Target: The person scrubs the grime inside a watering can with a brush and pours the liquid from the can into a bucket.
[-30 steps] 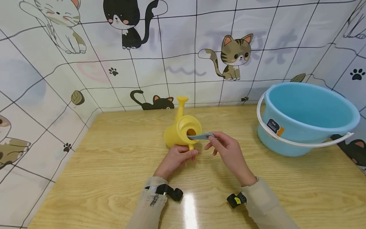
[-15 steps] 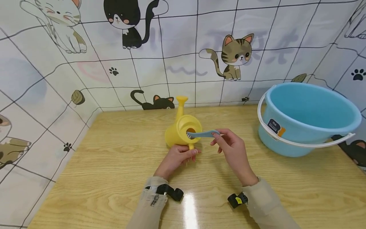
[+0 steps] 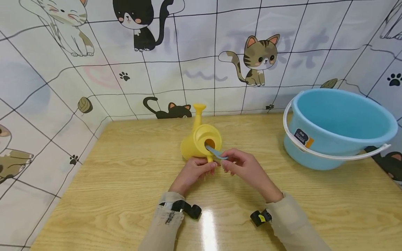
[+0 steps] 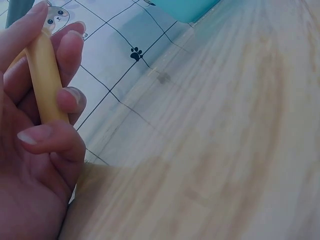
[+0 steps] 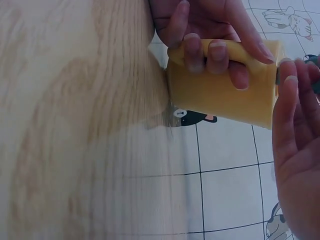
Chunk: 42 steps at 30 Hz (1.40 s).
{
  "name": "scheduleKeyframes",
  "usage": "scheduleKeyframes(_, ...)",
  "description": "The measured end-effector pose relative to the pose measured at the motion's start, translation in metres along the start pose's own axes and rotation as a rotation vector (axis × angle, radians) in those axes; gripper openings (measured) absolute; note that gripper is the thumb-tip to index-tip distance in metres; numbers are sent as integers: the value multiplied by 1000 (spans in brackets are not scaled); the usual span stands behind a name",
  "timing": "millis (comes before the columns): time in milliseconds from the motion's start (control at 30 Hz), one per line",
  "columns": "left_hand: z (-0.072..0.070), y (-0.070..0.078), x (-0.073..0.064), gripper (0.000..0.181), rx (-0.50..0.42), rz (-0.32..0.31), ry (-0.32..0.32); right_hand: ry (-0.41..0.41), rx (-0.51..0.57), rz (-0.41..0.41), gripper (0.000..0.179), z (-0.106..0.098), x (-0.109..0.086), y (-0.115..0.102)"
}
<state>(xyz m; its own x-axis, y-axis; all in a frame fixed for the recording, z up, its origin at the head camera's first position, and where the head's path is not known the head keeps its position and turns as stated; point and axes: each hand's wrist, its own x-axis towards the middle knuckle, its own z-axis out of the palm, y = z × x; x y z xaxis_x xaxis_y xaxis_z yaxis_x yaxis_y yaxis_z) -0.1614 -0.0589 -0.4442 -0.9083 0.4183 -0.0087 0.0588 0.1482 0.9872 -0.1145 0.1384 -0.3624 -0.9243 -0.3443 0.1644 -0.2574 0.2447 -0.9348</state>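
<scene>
A yellow toy watering can (image 3: 191, 146) lies tipped on the table, its round opening facing me and its spout pointing to the wall. My left hand (image 3: 196, 171) grips the can's handle (image 4: 46, 75), fingers curled round it in the left wrist view. Between thumb and fingertips, my right hand (image 3: 246, 169) pinches a slim blue brush (image 3: 216, 152). The brush slants down toward me; its head is inside the opening and hidden. In the right wrist view, the can's side (image 5: 220, 97) lies between both hands.
A large light-blue bucket (image 3: 317, 153) with a white handle (image 3: 329, 158) stands at the right of the wooden table (image 3: 119, 195). A white wall covering (image 3: 194, 80) with printed cats rises behind the table and at both sides.
My right hand first drew the brush out a little, showing white bristles, then moved left and down, pushing its head in at a steeper slant. The left hand and can have stayed put.
</scene>
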Motion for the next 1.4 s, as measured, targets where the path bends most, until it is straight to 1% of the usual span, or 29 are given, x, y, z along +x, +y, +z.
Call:
scheduleKeyframes(100, -1, -4, 1, 41, 3, 7, 3, -16, -9, 16, 17, 2, 0, -1)
scheduleKeyframes(200, -1, -2, 1, 40, -5, 9, -4, 27, -25, 18, 17, 2, 0, -1)
scheduleKeyframes(367, -1, 14, -4, 38, -12, 19, -24, 134, -46, 29, 16, 2, 0, -1)
scheduleKeyframes(467, -1, 22, -7, 37, -5, 22, -36, 180, -50, 25, 17, 1, 0, -1)
scheduleKeyframes(567, 0, 19, -7, 36, 5, 16, -33, 214, -39, -1, 15, 0, 1, -1)
scheduleKeyframes(667, 0, 10, -3, 35, 15, 18, -22, 238, -19, -43, 15, -3, 1, -1)
scheduleKeyframes(733, 0, 4, -1, 36, 18, 20, -17, 243, 18, -56, 17, -4, 0, 0)
scheduleKeyframes(800, 0, 0, 1, 37, 21, 21, -16, 232, 53, -69, 19, -5, 0, 0)
scheduleKeyframes(900, -1, 0, 1, 40, 10, 11, -20, 183, 101, -74, 19, -5, 1, 0)
scheduleKeyframes(967, -1, 7, -1, 40, 9, -7, -28, 143, 110, -84, 19, -5, 2, 5)
scheduleKeyframes(1033, -1, 7, -1, 42, 1, -7, -28, 105, 109, -90, 18, -3, 1, 1)
scheduleKeyframes(1133, -2, 7, -1, 43, 1, -4, -21, 53, 78, -94, 18, 0, 0, -8)
scheduleKeyframes(1200, -2, 1, 2, 42, -1, 6, -13, 17, 34, -95, 18, 3, -2, -17)
scheduleKeyframes(1267, -3, 5, 0, 40, -4, 0, -18, -13, -16, -91, 17, 4, -2, -18)
scheduleKeyframes(1400, -3, 17, -6, 36, -18, 9, -41, -37, -79, -84, 17, 6, -3, -18)
